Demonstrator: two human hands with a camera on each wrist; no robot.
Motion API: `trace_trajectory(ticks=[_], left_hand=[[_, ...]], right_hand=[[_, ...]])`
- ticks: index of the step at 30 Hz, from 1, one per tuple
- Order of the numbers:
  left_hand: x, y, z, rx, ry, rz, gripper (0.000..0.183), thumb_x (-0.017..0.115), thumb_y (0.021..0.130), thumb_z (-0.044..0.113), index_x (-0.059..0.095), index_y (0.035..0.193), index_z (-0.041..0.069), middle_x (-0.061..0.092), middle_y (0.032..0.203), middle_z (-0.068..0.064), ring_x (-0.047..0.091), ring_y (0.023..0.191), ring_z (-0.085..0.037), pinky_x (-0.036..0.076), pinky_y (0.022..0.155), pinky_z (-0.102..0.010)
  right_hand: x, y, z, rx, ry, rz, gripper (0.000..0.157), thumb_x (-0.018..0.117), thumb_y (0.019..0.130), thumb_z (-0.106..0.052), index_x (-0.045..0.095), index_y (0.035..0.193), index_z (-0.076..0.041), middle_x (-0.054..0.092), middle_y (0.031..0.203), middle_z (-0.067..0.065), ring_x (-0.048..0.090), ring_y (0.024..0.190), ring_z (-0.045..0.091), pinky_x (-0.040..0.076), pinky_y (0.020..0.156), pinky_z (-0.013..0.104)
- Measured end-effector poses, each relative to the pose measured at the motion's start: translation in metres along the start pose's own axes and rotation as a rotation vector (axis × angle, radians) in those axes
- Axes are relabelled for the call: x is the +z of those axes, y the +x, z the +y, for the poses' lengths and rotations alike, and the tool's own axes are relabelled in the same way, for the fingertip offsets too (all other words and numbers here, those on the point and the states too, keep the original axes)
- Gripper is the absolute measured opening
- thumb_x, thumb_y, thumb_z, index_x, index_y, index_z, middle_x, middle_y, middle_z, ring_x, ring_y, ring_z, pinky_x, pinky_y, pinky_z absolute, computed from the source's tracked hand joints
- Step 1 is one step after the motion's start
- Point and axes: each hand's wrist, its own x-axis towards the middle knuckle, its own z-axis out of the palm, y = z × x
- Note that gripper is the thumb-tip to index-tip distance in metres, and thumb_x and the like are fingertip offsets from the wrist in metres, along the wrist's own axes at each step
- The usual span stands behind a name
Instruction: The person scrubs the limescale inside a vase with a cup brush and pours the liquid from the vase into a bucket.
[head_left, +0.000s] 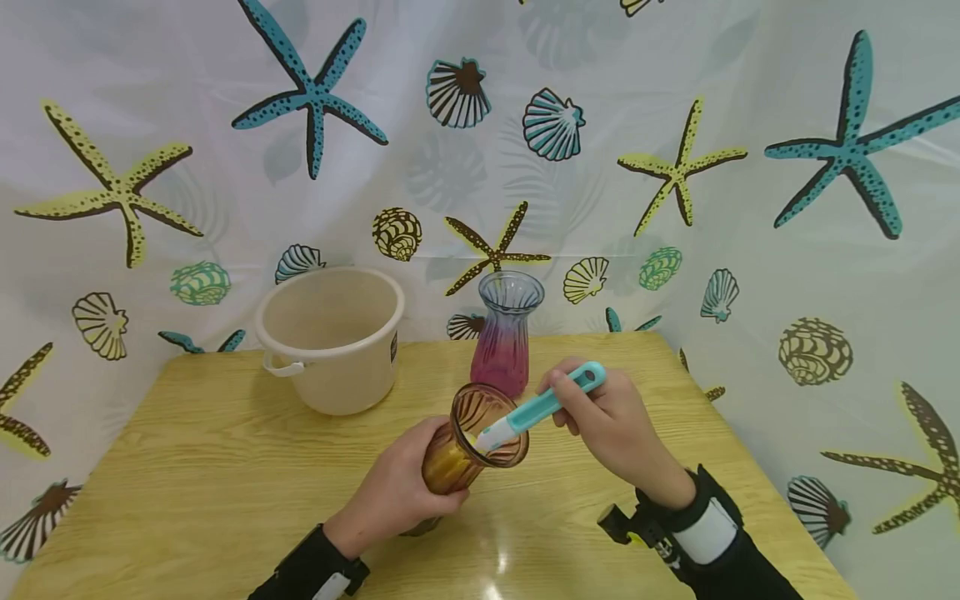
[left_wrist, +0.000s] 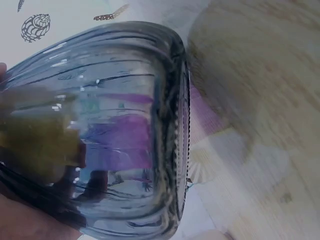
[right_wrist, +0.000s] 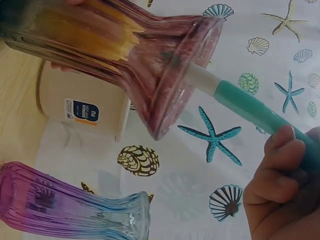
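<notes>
Cream plastic forms the bucket (head_left: pixel 341 379), which stands toward the back left of the table (head_left: pixel 187 467), apart from your work. Next comes your left hand (head_left: pixel 401 475), fingers and thumb wrapped round the amber vase (head_left: pixel 447 468); that vase is tilted in your grip at the near side of the bucket, mouth up and to the right, and whether its base touches the table is hard to tell. Hold it firmly without squeezing, since ribbed glass would likely turn slippery if wet. Behind it the pink vase (head_left: pixel 501 350) stands upright, so leave room on that side and avoid knocking it with the rim. The brush (head_left: pixel 536 410) runs in through the amber mouth, and a yellow mass (right_wrist: pixel 110 35) showing through the wall is probably its head. Line the handle up with the vase's length so the white neck bears less on the rim, and twist slowly; that should suit the grooves better than forcing it sideways. Rightmost, your right hand (head_left: pixel 611 425) grips the teal handle near its end, which gives reach but perhaps less control; a hold nearer the neck would probably steady the stroke.
</notes>
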Motion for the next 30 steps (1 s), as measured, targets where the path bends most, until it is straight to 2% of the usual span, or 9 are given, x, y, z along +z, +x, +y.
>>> trace_trajectory(ticks=[4, 8, 12, 19, 24, 30], left_hand=[[0.000, 0.001, 0.001, 0.021, 0.018, 0.000, 0.079, 0.080, 0.069, 0.046, 0.040, 0.135, 0.027, 0.053, 0.113, 0.008, 0.051, 0.091, -0.008, 0.052, 0.070, -0.034], [0.002, 0.002, 0.000, 0.039, 0.017, 0.000, 0.079, 0.080, 0.069, 0.044, 0.040, 0.134, 0.028, 0.053, 0.112, 0.009, 0.051, 0.092, -0.007, 0.052, 0.071, -0.034], [0.002, 0.001, -0.001, 0.042, 0.012, 0.001, 0.079, 0.081, 0.069, 0.042, 0.039, 0.134, 0.027, 0.053, 0.113, 0.009, 0.051, 0.092, -0.007, 0.052, 0.071, -0.035], [0.001, 0.000, 0.001, 0.017, 0.016, -0.004, 0.080, 0.080, 0.069, 0.046, 0.039, 0.135, 0.027, 0.053, 0.113, 0.009, 0.051, 0.091, -0.007, 0.052, 0.071, -0.034], [-0.001, 0.000, 0.001, 0.006, -0.011, 0.002, 0.079, 0.079, 0.070, 0.046, 0.040, 0.135, 0.027, 0.053, 0.112, 0.008, 0.052, 0.088, -0.008, 0.051, 0.066, -0.032], [-0.001, 0.000, 0.000, 0.011, -0.013, 0.005, 0.077, 0.080, 0.069, 0.044, 0.040, 0.134, 0.029, 0.053, 0.111, 0.009, 0.052, 0.085, -0.009, 0.050, 0.065, -0.031]], right_hand=[[0.012, 0.000, 0.002, 0.054, -0.001, -0.096, 0.024, 0.046, 0.100, -0.005, 0.065, 0.085, -0.009, 0.055, 0.059, 0.006, 0.045, 0.048, 0.013, 0.040, 0.040, 0.024], [0.024, 0.000, -0.007, 0.072, 0.025, -0.196, 0.025, 0.046, 0.100, -0.002, 0.062, 0.081, -0.003, 0.051, 0.057, 0.011, 0.043, 0.048, 0.011, 0.038, 0.042, 0.022], [0.028, -0.001, -0.016, 0.085, 0.041, -0.221, 0.025, 0.045, 0.099, -0.001, 0.060, 0.079, 0.000, 0.051, 0.057, 0.014, 0.044, 0.048, 0.014, 0.039, 0.043, 0.021], [0.020, -0.004, -0.018, 0.090, 0.050, -0.158, 0.025, 0.045, 0.099, 0.000, 0.066, 0.085, -0.001, 0.056, 0.060, 0.014, 0.048, 0.050, 0.026, 0.044, 0.043, 0.026], [0.009, -0.004, -0.016, 0.088, 0.081, -0.059, 0.024, 0.044, 0.099, 0.003, 0.066, 0.090, 0.004, 0.058, 0.063, 0.017, 0.049, 0.051, 0.024, 0.047, 0.045, 0.028], [-0.006, -0.004, -0.001, 0.092, 0.080, 0.075, 0.024, 0.045, 0.100, -0.002, 0.067, 0.089, -0.002, 0.060, 0.062, 0.011, 0.049, 0.049, 0.020, 0.046, 0.043, 0.024]])
